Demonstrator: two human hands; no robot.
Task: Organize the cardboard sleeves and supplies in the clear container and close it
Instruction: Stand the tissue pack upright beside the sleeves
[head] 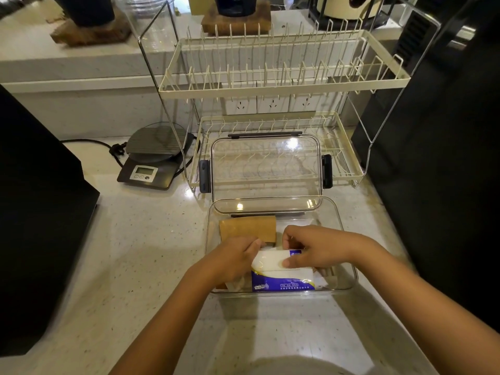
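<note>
A clear plastic container [349, 255] stands open on the counter in front of me. Its clear lid [266, 171] with dark latches leans upright behind it against the rack. Brown cardboard sleeves [247, 227] lie in the back left of the container. A white and blue tissue packet [282, 277] sits at the front, inside the container. My left hand [235, 257] grips the packet's left end. My right hand [308, 246] holds its top right, thumb pressed on the white face. What lies under the packet is hidden.
A cream two-tier dish rack [281, 87] stands behind the container. A black kitchen scale [151, 161] with its cable sits to the left. Dark appliances flank both sides: one at far left [35, 212], one at right [433, 158]. Wall sockets [273, 104] are behind the rack.
</note>
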